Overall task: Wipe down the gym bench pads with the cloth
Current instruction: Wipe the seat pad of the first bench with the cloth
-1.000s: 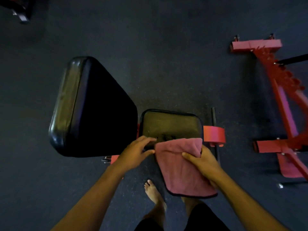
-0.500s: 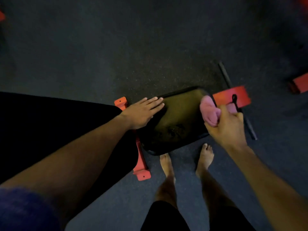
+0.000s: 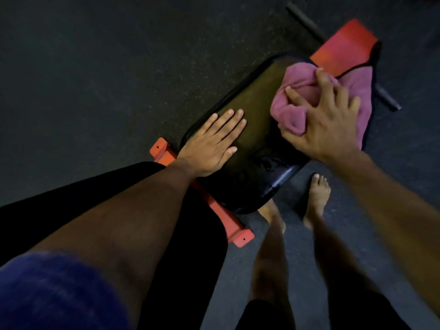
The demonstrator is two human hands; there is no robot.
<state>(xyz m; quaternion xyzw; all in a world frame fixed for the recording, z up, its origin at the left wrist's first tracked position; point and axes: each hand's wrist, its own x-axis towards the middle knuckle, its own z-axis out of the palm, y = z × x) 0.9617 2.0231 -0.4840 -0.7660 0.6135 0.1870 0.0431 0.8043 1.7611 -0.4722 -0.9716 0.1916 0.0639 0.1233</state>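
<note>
The small black seat pad (image 3: 257, 129) of the gym bench lies in the middle of the view. A bunched pink cloth (image 3: 300, 91) sits on its far right end. My right hand (image 3: 326, 120) presses down on the cloth, fingers spread and curled into its folds. My left hand (image 3: 212, 141) lies flat on the pad's near left part, fingers straight. The larger black back pad (image 3: 195, 225) runs off to the lower left, mostly hidden under my left forearm.
Red frame bars (image 3: 221, 210) cross under the gap between the pads. A red foot plate (image 3: 342, 48) and a black bar (image 3: 307, 20) lie beyond the seat pad. My bare feet (image 3: 316, 198) stand on the dark rubber floor (image 3: 119, 67) right of the bench.
My right hand brought the cloth from the pad's right edge onto its top and now presses it down. The view has closed in on the seat pad. My left hand stays flat on the pad.
</note>
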